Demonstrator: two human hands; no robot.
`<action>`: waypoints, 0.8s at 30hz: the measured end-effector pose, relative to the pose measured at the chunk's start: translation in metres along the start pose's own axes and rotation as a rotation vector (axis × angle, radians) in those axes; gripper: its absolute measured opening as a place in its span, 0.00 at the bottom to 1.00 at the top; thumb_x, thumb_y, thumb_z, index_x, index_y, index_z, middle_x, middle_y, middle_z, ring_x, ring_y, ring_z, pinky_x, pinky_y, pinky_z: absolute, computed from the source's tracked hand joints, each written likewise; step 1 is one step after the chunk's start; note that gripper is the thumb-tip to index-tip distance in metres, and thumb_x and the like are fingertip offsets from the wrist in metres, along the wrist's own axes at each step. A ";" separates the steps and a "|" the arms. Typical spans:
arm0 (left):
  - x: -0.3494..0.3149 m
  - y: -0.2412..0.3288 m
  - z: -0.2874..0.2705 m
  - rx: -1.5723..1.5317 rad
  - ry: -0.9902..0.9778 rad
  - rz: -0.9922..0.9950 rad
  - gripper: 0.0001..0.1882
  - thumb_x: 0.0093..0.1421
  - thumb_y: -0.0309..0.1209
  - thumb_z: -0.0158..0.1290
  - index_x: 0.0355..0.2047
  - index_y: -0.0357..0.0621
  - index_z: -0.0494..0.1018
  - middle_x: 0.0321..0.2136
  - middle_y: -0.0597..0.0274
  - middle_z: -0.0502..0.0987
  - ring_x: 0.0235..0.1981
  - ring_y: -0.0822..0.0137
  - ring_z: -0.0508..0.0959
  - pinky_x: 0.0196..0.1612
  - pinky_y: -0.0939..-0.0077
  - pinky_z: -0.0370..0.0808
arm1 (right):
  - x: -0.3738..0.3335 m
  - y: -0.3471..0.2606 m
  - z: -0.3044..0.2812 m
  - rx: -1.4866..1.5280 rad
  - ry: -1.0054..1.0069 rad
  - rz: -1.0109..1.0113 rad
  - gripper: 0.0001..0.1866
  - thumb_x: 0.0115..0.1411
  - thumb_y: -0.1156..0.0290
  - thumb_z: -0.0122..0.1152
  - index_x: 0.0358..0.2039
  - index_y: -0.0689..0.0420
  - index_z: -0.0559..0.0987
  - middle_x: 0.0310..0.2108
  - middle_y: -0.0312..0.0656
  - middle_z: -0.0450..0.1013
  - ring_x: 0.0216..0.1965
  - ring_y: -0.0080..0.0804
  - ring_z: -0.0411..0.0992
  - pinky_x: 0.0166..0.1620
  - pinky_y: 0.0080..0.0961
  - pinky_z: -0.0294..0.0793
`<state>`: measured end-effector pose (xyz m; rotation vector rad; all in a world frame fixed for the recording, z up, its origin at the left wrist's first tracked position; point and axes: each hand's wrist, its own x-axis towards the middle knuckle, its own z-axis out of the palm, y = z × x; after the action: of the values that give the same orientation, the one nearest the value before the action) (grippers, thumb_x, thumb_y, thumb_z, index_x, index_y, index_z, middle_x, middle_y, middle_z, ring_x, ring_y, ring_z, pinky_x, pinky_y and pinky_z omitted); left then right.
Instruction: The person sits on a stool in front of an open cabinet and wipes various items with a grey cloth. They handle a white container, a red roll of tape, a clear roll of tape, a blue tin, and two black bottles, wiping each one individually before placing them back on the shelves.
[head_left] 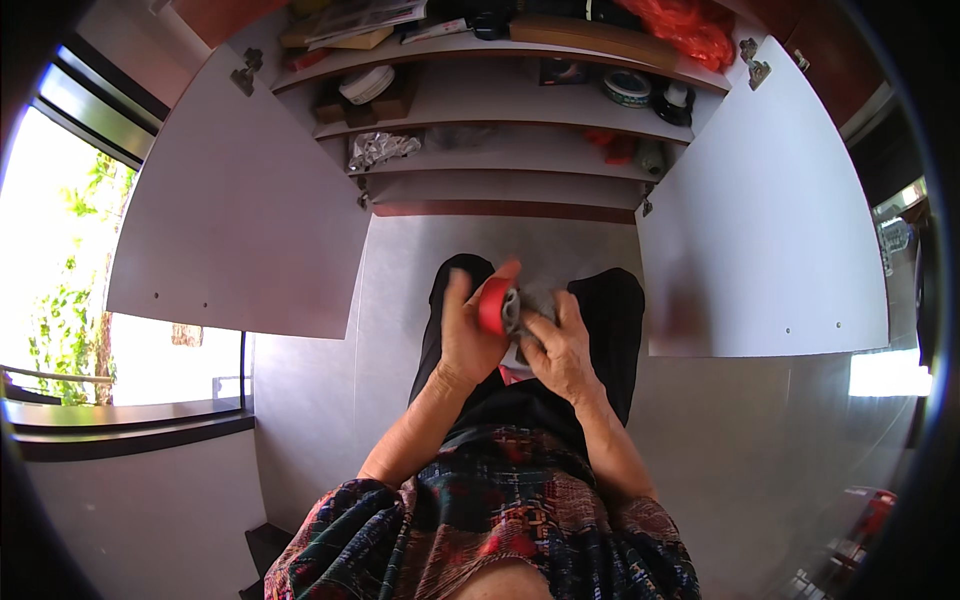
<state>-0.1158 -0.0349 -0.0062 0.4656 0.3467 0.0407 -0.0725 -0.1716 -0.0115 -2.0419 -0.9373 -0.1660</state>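
Note:
Above my lap, my left hand [472, 335] grips a red roll [493, 306] that looks like tape, its thumb and fingers partly smeared by motion. Something grey and folded shows at the roll's open end. Close beside it on the right, my right hand [563, 352] has its fingers bent around a crumpled grey piece [541, 300] that looks like cloth. The two hands nearly meet at the roll. Below them a small pink and white thing [514, 373] shows in part; its kind cannot be made out.
Ahead stands a low cabinet with its left door [250, 210] and right door [765, 220] swung wide on either side of me. Its shelves [510, 95] hold a tape roll [627, 88], crumpled foil [384, 148], a red plastic bag [690, 30] and boxes. A window [70, 270] is at the left.

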 end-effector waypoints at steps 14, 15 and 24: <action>0.001 -0.005 0.006 0.176 0.063 0.062 0.20 0.65 0.45 0.40 0.43 0.39 0.69 0.39 0.59 0.73 0.43 0.67 0.71 0.51 0.71 0.66 | 0.015 -0.020 0.004 -0.417 0.233 -0.144 0.16 0.39 0.73 0.61 0.32 0.45 0.80 0.29 0.39 0.63 0.29 0.36 0.65 0.26 0.30 0.66; 0.001 -0.006 0.006 0.273 0.090 0.131 0.20 0.65 0.44 0.40 0.43 0.39 0.69 0.39 0.60 0.73 0.43 0.68 0.71 0.51 0.72 0.66 | 0.014 -0.019 0.006 -0.428 0.152 -0.133 0.16 0.38 0.72 0.62 0.32 0.44 0.80 0.29 0.39 0.63 0.30 0.36 0.65 0.26 0.30 0.67; 0.001 -0.013 -0.015 0.727 0.126 0.242 0.23 0.65 0.48 0.41 0.46 0.41 0.68 0.35 0.65 0.71 0.38 0.76 0.67 0.42 0.83 0.66 | 0.004 -0.001 0.000 0.459 -0.389 0.322 0.13 0.55 0.74 0.54 0.42 0.59 0.76 0.34 0.43 0.75 0.31 0.34 0.75 0.34 0.28 0.74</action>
<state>-0.1206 -0.0394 -0.0251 1.2279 0.4235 0.1829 -0.0699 -0.1695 -0.0090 -1.7836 -0.7685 0.5868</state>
